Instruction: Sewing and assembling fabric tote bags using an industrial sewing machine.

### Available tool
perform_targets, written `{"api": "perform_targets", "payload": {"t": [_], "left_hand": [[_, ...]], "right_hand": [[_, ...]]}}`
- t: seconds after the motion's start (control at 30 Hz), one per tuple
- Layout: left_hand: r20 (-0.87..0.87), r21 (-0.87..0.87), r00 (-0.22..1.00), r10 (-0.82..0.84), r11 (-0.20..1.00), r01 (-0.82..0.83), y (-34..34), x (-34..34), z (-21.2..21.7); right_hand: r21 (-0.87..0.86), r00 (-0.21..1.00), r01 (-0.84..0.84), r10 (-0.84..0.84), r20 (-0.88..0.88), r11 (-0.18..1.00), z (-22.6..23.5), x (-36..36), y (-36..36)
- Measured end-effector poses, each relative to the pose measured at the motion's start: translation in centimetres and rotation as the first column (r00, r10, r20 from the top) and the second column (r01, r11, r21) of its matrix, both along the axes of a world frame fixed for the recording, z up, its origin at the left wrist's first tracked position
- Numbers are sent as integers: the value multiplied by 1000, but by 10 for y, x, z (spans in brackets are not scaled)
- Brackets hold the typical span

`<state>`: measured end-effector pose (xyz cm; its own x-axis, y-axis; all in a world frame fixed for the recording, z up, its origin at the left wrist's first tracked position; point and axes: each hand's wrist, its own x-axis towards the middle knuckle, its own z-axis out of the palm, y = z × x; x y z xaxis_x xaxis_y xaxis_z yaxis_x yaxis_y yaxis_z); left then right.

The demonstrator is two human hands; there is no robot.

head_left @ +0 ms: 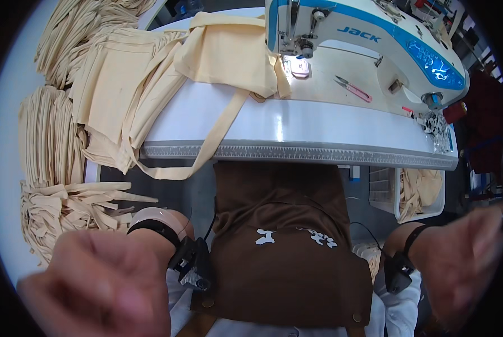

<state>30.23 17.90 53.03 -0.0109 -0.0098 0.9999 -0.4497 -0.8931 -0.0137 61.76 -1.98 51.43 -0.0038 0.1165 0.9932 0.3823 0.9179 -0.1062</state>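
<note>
Close to the camera at the lower left is my left hand (102, 283), smeared by motion, with its fingers seemingly curled. My right hand (459, 264) is raised at the lower right, blurred too. I cannot make out anything in either hand, and both are away from the table. On the table lies a cream cloth bag (223, 56), its edge by the needle area of a white and blue sewing machine (363, 33). From the bag a long cloth strap (223, 126) hangs over the table's front edge.
Stacks of cream cloth pieces (49, 135) and loose cloth strips (66, 210) line the left side. Pink-handled thread snips (355, 90) lie on the machine bed. A white basket (397, 194) of cloth stands below the table's right end. A ruler strip (296, 153) runs along the front edge.
</note>
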Motion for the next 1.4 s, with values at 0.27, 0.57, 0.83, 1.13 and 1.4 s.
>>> {"api": "perform_targets", "payload": {"t": [0.27,0.57,0.83,1.13,1.4], "left_hand": [[-834,-67,501,232,858,-509,93,57,-63],[-854,361,209,477,831,-423,197,128,-186],[-887,119,280,366,768,-629,238,109,-183],[-195,-929,957,-213,352,-111,285,68,-142],[54,-961,989,-137,262,89,303,60,-169]], "right_hand": [[-782,893,443,-287,346,438,-90,30,121],[-759,821,571,-231,522,313,-204,21,234],[-718,775,632,-206,598,293,-208,3,271],[-775,912,370,-43,408,512,-190,-17,280],[-835,935,326,-20,354,443,-190,-26,268]]}}
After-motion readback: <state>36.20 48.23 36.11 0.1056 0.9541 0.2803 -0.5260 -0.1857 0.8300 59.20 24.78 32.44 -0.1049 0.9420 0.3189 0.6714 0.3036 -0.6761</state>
